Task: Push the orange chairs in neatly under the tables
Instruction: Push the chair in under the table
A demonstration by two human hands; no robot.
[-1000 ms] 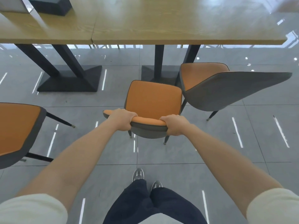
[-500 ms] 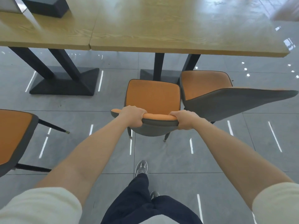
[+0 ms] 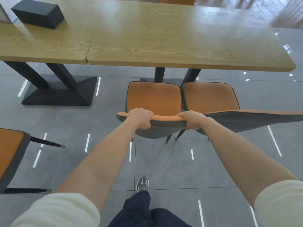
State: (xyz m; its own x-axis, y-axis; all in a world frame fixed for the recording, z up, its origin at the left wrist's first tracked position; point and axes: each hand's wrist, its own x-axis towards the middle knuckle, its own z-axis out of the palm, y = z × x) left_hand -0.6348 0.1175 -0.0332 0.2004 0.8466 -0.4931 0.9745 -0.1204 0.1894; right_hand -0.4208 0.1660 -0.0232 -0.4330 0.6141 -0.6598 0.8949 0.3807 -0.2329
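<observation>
Standing with a grey shoe [image 3: 142,183] forward on the floor [image 3: 172,169]. Gripping the backrest top of the middle orange chair [image 3: 154,99], left hand [image 3: 139,119] and right hand [image 3: 191,119] both with fingers curled over it. Seat out in front of the wooden table [image 3: 180,46], near its front edge, just beside a second orange chair [image 3: 211,97] on the right. Far left on the tabletop, a black box [image 3: 37,13].

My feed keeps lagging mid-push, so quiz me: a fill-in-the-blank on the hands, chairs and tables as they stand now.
1. The left hand and the right hand both grip the ____ of the held chair.
2. The neighbouring chair stands to the ____ of it.
3. The black box lies on the ____ table.
Missing words: backrest; right; left.
</observation>
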